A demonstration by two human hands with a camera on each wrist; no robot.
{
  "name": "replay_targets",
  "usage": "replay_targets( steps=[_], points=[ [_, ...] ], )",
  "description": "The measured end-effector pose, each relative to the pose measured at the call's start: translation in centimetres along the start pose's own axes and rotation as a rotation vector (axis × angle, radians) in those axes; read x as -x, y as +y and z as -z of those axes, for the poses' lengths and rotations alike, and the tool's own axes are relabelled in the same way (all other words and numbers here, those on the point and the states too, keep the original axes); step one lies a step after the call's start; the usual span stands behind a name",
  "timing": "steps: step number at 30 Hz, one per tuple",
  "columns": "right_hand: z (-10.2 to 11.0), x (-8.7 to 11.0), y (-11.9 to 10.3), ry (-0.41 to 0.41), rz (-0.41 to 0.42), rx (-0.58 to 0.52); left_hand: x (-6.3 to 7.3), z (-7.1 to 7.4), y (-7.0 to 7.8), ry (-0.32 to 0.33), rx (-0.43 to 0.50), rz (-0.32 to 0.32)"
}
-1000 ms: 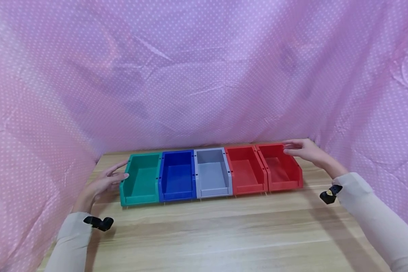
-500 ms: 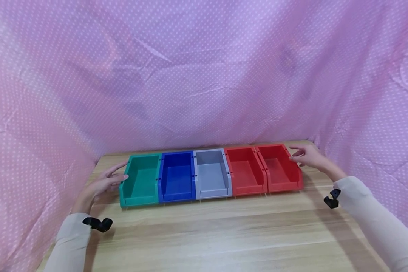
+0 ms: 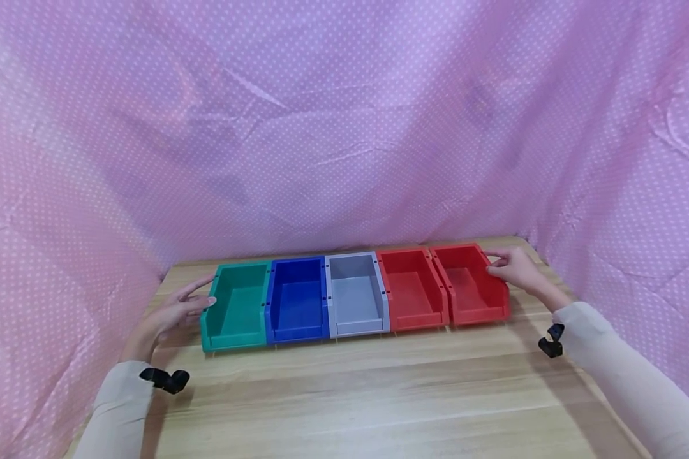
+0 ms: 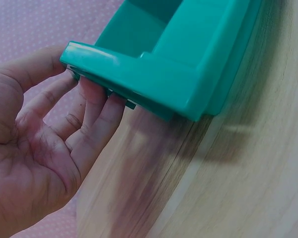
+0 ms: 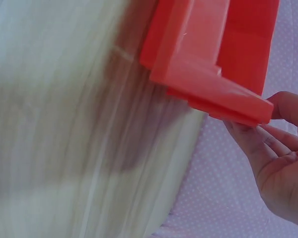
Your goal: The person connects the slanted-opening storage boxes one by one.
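Note:
Five-colour order aside, a row of open-fronted plastic storage bins stands side by side on the table. At its left end, my left hand (image 3: 175, 312) pinches the outer rim of the green bin (image 3: 238, 309), thumb on top and fingers beneath the lip, as the left wrist view shows. At the other end, the outer red bin (image 3: 467, 290) has its right rim between the thumb and fingers of my right hand (image 3: 517, 268). Between them sit a blue bin (image 3: 298, 303), a grey bin (image 3: 356, 296) and another red bin (image 3: 413, 293).
The wooden table (image 3: 356, 395) stretches in front of the row. A pink dotted cloth (image 3: 344, 127) hangs behind the bins and along both sides. Each sleeve carries a black wrist mount, the left mount (image 3: 166, 379) and the right mount (image 3: 552, 341).
My right hand has shifted down along the outer red bin's right side and now pinches its rim. The left hand stays at the green bin. The bins look nearly unmoved.

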State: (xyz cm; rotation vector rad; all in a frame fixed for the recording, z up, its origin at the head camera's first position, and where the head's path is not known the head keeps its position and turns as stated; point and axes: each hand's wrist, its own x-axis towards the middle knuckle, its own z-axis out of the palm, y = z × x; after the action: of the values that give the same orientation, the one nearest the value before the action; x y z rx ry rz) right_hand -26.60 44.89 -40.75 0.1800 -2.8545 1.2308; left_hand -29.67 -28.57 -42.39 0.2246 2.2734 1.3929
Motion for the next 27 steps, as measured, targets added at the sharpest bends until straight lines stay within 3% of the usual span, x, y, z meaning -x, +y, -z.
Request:
replay_targets(
  steps=[2,9,20,27],
  points=[
    [0.2,0.1,-0.1,0.022,0.005,0.021,-0.1,-0.1,0.0,-0.006,0.011,0.000],
    [1.6,0.3,-1.6,0.034,-0.011,-0.083,-0.1,-0.2,-0.1,0.026,0.006,0.002],
    [2.9,-0.3,-3.0,0.028,-0.056,-0.011,-0.3,-0.4,0.3,0.047,-0.016,0.031],
    [2.9,-0.7,-3.4,0.030,-0.058,0.052,-0.5,-0.1,0.2,0.043,-0.008,0.003]
  ],
)
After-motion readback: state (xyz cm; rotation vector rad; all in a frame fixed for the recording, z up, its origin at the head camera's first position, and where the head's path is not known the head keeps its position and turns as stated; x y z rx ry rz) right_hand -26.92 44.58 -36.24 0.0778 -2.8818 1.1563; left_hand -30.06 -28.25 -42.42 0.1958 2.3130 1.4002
